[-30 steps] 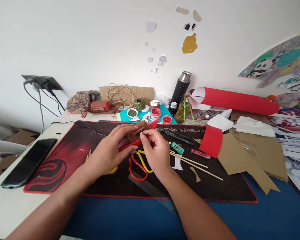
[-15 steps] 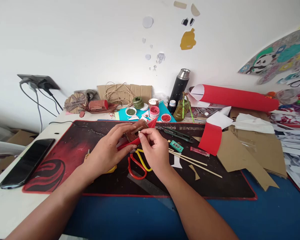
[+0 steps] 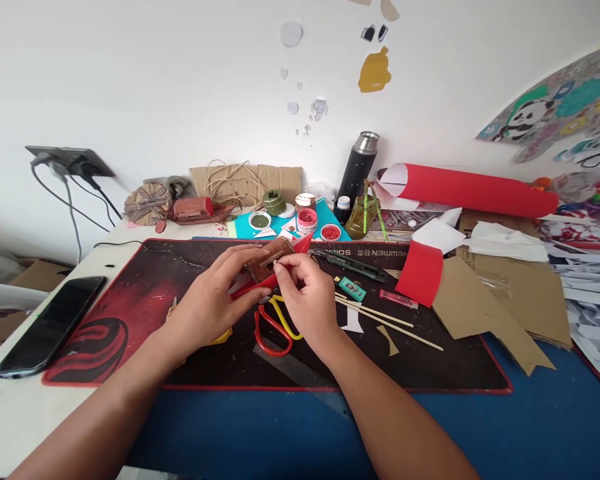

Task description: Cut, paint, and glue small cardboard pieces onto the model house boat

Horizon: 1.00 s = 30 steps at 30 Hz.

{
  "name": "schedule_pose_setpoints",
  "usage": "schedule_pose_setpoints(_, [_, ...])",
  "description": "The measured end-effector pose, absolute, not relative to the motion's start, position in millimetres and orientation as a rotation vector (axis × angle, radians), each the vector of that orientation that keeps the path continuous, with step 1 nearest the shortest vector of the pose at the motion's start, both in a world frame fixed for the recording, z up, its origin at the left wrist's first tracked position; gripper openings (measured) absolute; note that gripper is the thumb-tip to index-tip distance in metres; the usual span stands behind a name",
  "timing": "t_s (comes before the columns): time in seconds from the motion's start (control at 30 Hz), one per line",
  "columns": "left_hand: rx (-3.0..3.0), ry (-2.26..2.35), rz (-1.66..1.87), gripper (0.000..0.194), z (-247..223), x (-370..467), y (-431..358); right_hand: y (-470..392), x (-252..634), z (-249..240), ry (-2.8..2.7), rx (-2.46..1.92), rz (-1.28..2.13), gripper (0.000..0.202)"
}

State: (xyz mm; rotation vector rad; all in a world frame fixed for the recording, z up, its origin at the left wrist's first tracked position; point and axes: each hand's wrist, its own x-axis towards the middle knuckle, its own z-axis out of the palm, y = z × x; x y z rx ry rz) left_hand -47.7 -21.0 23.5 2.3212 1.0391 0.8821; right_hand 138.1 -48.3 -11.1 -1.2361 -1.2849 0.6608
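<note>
My left hand is closed around a small model boat with a brown cabin-like top and a red hull, tilted above the mat. Thumb and fingertips of my right hand are pinched together at the boat's top, on a tiny pale piece whose kind I cannot make out. Scissors with red and yellow handles lie just below the boat. Part of a yellow object shows under my left hand. A dark green utility knife rests beyond my right hand.
On the dark mat lie thin wooden sticks, a teal packet and card scraps. Open paint jars, a black flask and a red paper roll line the wall. A phone sits at the left.
The view has shifted slightly. Both hands stay at the boat, and the right fingertips remain pinched at its top with little visible movement.
</note>
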Motion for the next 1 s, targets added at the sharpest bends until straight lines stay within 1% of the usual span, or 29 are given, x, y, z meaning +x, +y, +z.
schedule_pose_setpoints(0.37, [2.423, 1.055, 0.866, 0.044, 24.1, -47.2, -21.9, -49.1, 138.7, -10.5, -1.299, -1.254, 0.691, 0.015])
schedule_pose_setpoints(1.0, [2.389, 1.021, 0.844, 0.04, 22.9, -46.1, -22.8, -48.3, 138.2, -14.1, -1.293, -1.251, 0.695, 0.013])
